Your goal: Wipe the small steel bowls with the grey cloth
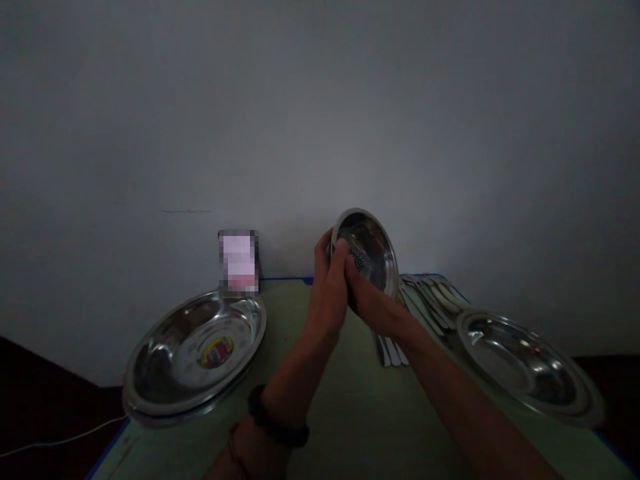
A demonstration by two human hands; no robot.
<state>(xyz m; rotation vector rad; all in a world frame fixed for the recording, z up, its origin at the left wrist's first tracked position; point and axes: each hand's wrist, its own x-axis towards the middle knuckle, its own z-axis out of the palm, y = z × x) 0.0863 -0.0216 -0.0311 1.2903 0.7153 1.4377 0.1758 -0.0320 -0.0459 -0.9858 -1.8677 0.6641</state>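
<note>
Both hands are raised over the middle of a pale green table [350,400]. My left hand [327,293] grips the rim of a small steel bowl [373,250], which is tilted on edge with its inside facing me. My right hand [370,303] is closed on a dark scrubbing pad [359,257] pressed against the inside of the bowl. A dark beaded bracelet sits on my left wrist.
A wide steel plate [165,373] with a sticker lies at the left, another steel plate [530,367] at the right. Several spoons [430,297] lie behind my right hand. A small blurred card [239,261] stands against the plain wall. A white cable [60,441] runs at lower left.
</note>
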